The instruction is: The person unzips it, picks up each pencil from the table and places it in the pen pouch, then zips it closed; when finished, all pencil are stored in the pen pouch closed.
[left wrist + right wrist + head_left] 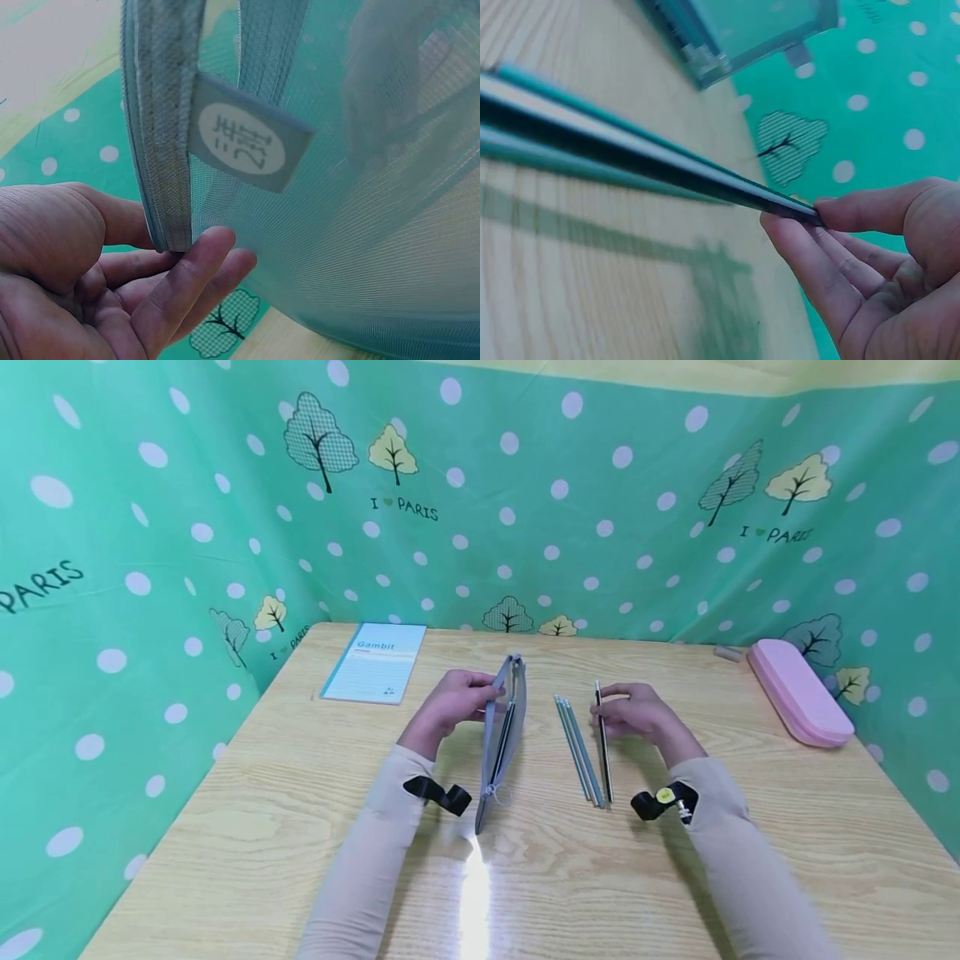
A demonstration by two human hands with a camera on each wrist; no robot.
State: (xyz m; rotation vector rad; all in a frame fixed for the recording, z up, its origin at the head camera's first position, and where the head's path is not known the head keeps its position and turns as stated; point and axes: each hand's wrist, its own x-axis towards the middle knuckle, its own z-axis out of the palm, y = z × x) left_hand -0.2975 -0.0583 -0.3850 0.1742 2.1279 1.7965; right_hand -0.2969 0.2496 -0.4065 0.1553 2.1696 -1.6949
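Observation:
My left hand (457, 700) pinches the edge of a translucent mesh zip pouch (487, 735), which stands upright with its mouth parted. Dark pencils (507, 739) show inside it in the head view. Close up in the left wrist view, the thumb and fingers of the left hand (97, 277) hold the zip edge below a grey fabric tag (251, 142). My right hand (633, 712) pinches a dark, light-striped pencil (667, 161) by one end between thumb and fingers. Beside it, teal pencils (577, 752) lie side by side on the table.
A light-blue notebook (375, 664) lies at the back left of the wooden table (262, 827). On the right is a pink pencil case (798, 693), with a small grey object (727, 653) near its far end. A green polka-dot cloth (525, 543) hangs behind.

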